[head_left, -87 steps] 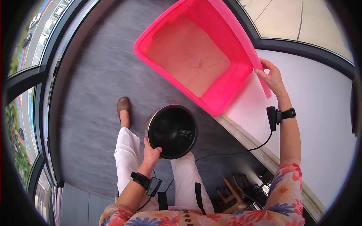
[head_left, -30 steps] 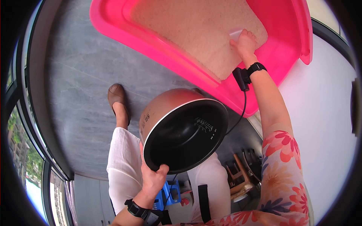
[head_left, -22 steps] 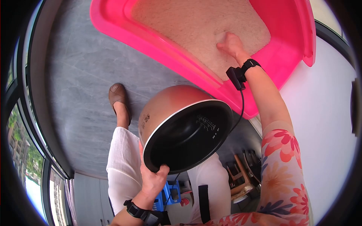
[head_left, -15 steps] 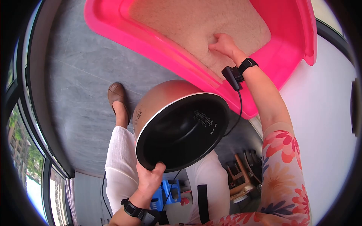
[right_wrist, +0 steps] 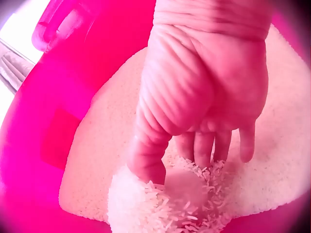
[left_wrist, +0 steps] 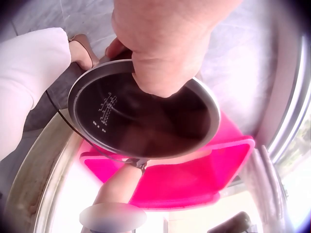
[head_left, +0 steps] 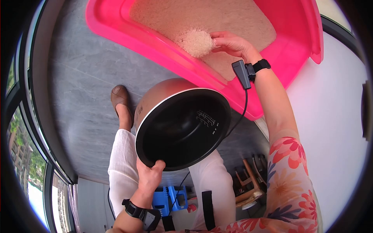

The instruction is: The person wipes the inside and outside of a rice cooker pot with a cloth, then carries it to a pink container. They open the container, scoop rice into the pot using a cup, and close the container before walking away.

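My left hand [head_left: 149, 176] grips the near rim of a rice cooker inner pot [head_left: 175, 139], thumb inside the wall. The pot is tilted, its black inside bare with white level marks, beside the pink bin [head_left: 167, 54]. Over the pale rice [head_left: 241, 17] in that bin, my right hand [head_left: 235, 44] holds a small cup [right_wrist: 187, 187] between thumb and fingers. A heap of rice grains [head_left: 195, 42] covers most of the cup; in the right wrist view only a smooth, pale part shows between the fingers.
The bin stands against a white surface [head_left: 326, 112] at right. A blue plastic stool [head_left: 169, 200] and a wooden stool [head_left: 250, 190] are below by the legs. A cable [head_left: 244, 110] runs from the right wrist past the pot. Windows line the left.
The right hand let go of the bin's edge, took the cup, pushed it into the rice and brought it up heaped. The pot came closer to the bin, tilted, in the left hand.
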`<state>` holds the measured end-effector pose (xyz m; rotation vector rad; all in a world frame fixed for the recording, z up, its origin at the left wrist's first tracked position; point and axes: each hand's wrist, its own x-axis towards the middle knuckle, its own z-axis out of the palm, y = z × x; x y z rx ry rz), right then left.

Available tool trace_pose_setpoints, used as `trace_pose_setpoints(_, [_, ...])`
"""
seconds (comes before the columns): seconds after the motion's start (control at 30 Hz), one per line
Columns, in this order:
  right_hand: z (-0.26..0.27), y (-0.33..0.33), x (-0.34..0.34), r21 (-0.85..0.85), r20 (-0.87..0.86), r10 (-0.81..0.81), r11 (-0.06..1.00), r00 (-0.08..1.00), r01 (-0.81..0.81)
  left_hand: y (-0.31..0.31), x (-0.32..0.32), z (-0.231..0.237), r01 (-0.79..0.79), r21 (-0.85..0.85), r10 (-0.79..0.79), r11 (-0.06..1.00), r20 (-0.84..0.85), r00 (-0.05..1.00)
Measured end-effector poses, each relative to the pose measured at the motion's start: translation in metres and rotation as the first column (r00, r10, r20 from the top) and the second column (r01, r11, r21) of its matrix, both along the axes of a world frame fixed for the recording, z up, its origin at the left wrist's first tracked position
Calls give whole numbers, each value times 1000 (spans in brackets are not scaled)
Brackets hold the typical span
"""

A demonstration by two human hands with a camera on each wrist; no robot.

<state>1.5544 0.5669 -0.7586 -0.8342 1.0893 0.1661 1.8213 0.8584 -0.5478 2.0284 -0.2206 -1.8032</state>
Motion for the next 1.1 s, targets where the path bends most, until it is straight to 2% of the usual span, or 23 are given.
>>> trace_pose_setpoints(0.07, [8, 1, 0, 90, 151, -74, 994, 986, 60, 1, 0, -2, 8, -27, -7, 1000, 10, 1000])
trace_pose_setpoints(0.17, [23, 3, -2, 95, 202, -130, 989, 971, 113, 4, -2, -5, -37, -38, 39, 999, 49, 998])
trace_pose_setpoints(0.6, [117, 19, -14, 2, 117, -241, 970, 963, 243, 7, -2, -9, -72, -69, 73, 995, 14, 997])
trace_pose_setpoints(0.77, [163, 37, -15, -29, 216, -275, 957, 937, 287, 14, -1, -14, -68, -92, 68, 993, 1, 998])
trace_pose_setpoints(0.9, [205, 62, -3, -71, 208, -251, 960, 945, 271, 12, -2, -15, -109, -94, 108, 990, -16, 994])
trace_pose_setpoints(1.1, [237, 122, 29, 47, 97, -337, 942, 937, 333, 20, -3, -25, -43, -163, 50, 986, 37, 998])
